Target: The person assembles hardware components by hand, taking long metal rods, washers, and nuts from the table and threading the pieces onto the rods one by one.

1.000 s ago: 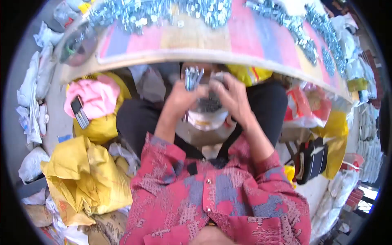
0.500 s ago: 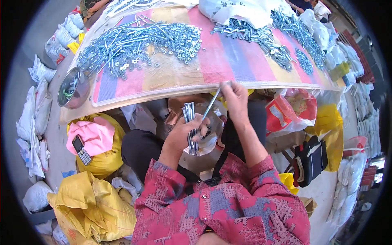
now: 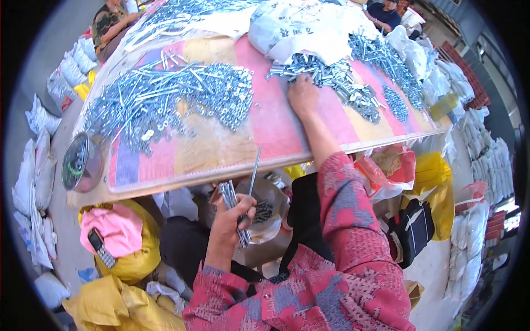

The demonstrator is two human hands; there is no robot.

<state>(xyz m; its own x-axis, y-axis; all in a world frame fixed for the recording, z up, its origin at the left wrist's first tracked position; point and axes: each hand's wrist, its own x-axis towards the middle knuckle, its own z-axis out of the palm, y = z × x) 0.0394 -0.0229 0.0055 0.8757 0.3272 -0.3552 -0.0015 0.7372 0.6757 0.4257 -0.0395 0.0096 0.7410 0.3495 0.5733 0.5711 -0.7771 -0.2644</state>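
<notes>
My left hand is closed round a bundle of short silvery metal rods above my lap. One thinner rod sticks up out of this grip, apart from the bundle. My right arm stretches over the table, and my right hand is at the near edge of a pile of small metal tubes. Its fingers are bent and bunched together, with the tips hidden among the tubes. Below my left hand is a clear plastic bag with dark metal pieces in it.
On the striped table cover lie a heap of rods, nuts and washers and a small heap of parts. A metal bowl stands at the left corner. A white sack lies behind the tubes. Two people sit beyond the table.
My right hand has let go of the thin rod and reached forward to the tube pile. My left hand still grips the bundle and now the thin rod. The view has tilted up.
</notes>
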